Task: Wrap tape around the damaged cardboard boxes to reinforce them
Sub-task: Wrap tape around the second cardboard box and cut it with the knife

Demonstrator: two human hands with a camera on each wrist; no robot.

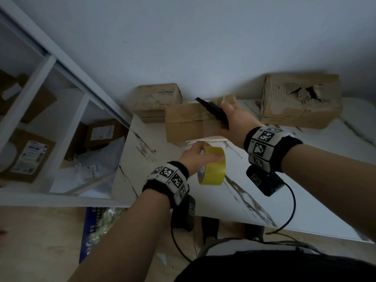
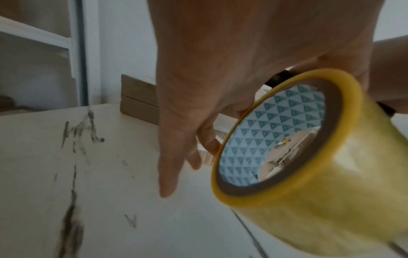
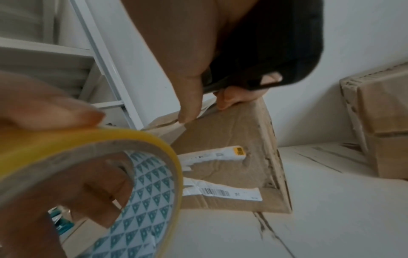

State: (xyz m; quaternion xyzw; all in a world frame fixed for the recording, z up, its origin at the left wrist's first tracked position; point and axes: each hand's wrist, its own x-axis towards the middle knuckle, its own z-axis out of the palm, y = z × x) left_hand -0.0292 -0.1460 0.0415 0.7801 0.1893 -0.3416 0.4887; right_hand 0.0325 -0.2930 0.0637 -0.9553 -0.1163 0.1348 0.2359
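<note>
White marble-veined table (image 1: 203, 192) against plain white wall (image 1: 203, 37); left of table, white shelving unit (image 1: 40, 82); below table, beige floor (image 1: 40, 241). Dim light.

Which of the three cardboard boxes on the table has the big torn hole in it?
The large box at the far right against the wall: its front face is ripped open, showing corrugation. The other two show no such hole.

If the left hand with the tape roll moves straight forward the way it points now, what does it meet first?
Probably the near side of the box that the right hand holds. The left hand, gripping the tape roll, points at it across a short gap; depth is unclear.
</note>
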